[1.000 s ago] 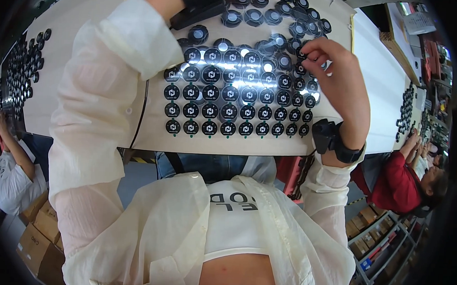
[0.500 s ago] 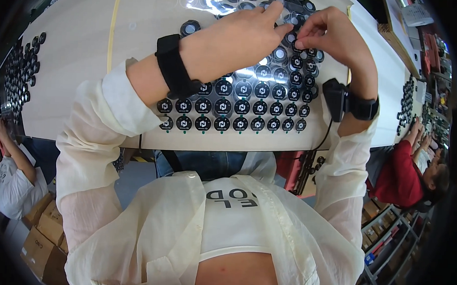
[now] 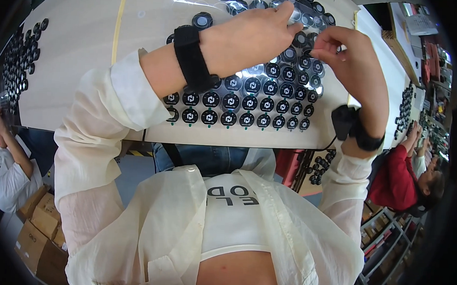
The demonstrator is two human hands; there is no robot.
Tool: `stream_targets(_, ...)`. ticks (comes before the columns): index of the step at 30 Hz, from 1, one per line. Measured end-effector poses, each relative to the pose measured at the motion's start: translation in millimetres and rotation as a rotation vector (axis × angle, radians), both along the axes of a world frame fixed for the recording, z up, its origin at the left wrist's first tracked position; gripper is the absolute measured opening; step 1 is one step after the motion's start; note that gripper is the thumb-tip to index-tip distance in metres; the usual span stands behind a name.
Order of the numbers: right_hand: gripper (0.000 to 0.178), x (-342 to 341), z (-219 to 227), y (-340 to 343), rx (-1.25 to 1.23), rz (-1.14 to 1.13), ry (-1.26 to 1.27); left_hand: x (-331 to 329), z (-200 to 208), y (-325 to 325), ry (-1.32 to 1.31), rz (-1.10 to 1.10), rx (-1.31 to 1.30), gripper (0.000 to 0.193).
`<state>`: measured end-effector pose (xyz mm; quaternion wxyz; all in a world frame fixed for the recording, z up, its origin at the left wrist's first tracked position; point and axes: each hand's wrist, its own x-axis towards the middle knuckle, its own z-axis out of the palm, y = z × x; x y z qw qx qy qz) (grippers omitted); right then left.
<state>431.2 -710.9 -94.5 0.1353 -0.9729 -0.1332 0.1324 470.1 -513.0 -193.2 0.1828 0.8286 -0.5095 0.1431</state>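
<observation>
Round black labels with a white mark (image 3: pixel 252 86) stand in rows on a clear plastic sheet (image 3: pixel 220 97), which lies across the table in front of me. Round black parts with pale centres (image 3: pixel 202 20) show beyond and around it. My left hand (image 3: pixel 253 34) reaches over the sheet from the left, back upward, thumb and forefinger apart near its far right; its other fingers are mostly hidden. At the right edge of the rows, my right hand (image 3: pixel 345 48) is closed in a pinch just above the labels. Whatever sits between its fingertips is too small to make out.
Yellow tape (image 3: pixel 119 25) crosses the pale tabletop (image 3: pixel 79 59) on the left. More black parts (image 3: pixel 20 62) cluster at the far left and on the right (image 3: pixel 405 109). Co-workers sit on both sides, one in a red top (image 3: pixel 398 175). Cardboard boxes (image 3: pixel 35 241) stand at lower left.
The view has shifted slightly, moving the table and labels right in the picture. My right hand has drawn a little to the right and nearer, still pinching. My left hand stays over the sheet.
</observation>
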Motion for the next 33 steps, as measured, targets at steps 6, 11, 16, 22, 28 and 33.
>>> stream_targets(6,0.012,-25.4,15.4,-22.7,0.558,-0.272,-0.174,29.3,24.4,10.7,0.332,-0.113,-0.021,0.049)
stream_targets(11,0.014,-37.4,10.0,3.0,1.017,-0.355,-0.109,19.1,56.1,40.8,0.901,-0.181,-0.289,0.046)
stream_targets(16,0.017,-31.0,-1.7,37.5,1.185,-0.321,0.034,-12.4,48.4,54.7,1.229,-0.221,-0.771,0.044)
stream_targets(22,0.019,-27.0,-15.4,47.2,1.324,-0.332,0.016,-19.0,45.9,54.4,1.258,-0.122,-0.808,0.046)
stream_targets(28,0.017,-26.3,-24.1,48.4,1.330,-0.357,-0.048,-23.6,46.0,55.3,1.235,-0.061,-0.765,0.044)
stream_targets(33,0.014,-25.2,-25.6,52.3,1.312,-0.338,-0.075,-23.1,44.9,56.2,1.235,-0.034,-0.766,0.043)
